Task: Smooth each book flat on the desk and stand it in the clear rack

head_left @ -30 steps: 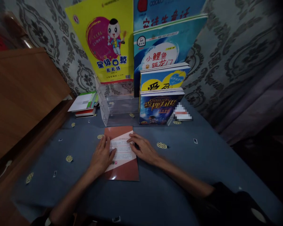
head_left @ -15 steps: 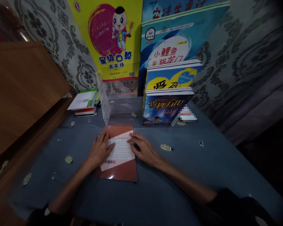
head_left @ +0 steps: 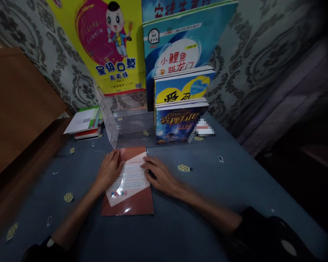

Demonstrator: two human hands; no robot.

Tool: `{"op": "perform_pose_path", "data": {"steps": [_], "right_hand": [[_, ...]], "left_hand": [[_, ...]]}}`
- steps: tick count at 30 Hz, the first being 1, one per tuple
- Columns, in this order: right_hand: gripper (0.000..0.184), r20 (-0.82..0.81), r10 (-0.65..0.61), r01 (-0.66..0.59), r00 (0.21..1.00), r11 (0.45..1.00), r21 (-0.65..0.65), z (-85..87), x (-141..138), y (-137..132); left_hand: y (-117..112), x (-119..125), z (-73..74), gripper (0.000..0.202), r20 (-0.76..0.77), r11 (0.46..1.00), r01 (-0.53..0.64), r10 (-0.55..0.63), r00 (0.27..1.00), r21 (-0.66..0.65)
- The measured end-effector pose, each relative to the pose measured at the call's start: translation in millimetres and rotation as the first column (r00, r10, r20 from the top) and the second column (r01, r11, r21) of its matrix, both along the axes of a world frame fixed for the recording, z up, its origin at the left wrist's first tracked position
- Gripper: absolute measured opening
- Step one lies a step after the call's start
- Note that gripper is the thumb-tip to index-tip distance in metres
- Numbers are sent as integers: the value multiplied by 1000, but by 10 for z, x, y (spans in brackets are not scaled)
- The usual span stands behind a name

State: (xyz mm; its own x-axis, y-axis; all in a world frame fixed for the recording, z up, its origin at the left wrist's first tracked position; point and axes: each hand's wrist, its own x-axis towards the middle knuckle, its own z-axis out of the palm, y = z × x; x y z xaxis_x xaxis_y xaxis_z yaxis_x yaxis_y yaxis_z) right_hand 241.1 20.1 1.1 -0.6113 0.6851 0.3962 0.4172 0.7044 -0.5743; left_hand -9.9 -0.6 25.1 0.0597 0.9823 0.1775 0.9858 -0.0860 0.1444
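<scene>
A thin brown-covered book (head_left: 139, 203) lies on the cloth-covered table, with a slanted white panel of small print on its cover. My left hand (head_left: 109, 171) is closed on its left edge, fingers together and thumb over the cover. At the right edge, my right hand (head_left: 161, 178) has its fingertips on the cover's side; its thumb is partly hidden beneath the fingers. Just beyond the book stands a clear plastic book rack (head_left: 109, 125).
Several upright books, including a dark blue one (head_left: 177, 125), fill the rack's right side. A tall yellow workbook (head_left: 112, 80) leans at its left. A short stack of books (head_left: 83, 123) lies back left, near a wooden panel (head_left: 22, 102). Patterned wallpaper rises behind.
The book's left side has come down flatter, showing more of the brown cover at lower left. My left thumb has drawn in towards its fingers. The whole view has shifted slightly.
</scene>
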Motion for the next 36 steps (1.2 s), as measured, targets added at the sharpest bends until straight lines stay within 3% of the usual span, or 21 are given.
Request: {"op": "perform_pose_path", "data": {"steps": [9,18,36], "right_hand": [[26,19,-7,7,1000,999,32,29,5,-10],[29,-35,9,-6,999,996,92,-19,-2,14],[30,19,24,-26,1000,992,121,-42,9,44]], "left_hand": [[224,268,-1,43,8,982,186,-187,982,36],[446,565,-47,39,106,907,412,-419,902,83],[443,543,-36,41,103,885,456,-464,880,90]]}}
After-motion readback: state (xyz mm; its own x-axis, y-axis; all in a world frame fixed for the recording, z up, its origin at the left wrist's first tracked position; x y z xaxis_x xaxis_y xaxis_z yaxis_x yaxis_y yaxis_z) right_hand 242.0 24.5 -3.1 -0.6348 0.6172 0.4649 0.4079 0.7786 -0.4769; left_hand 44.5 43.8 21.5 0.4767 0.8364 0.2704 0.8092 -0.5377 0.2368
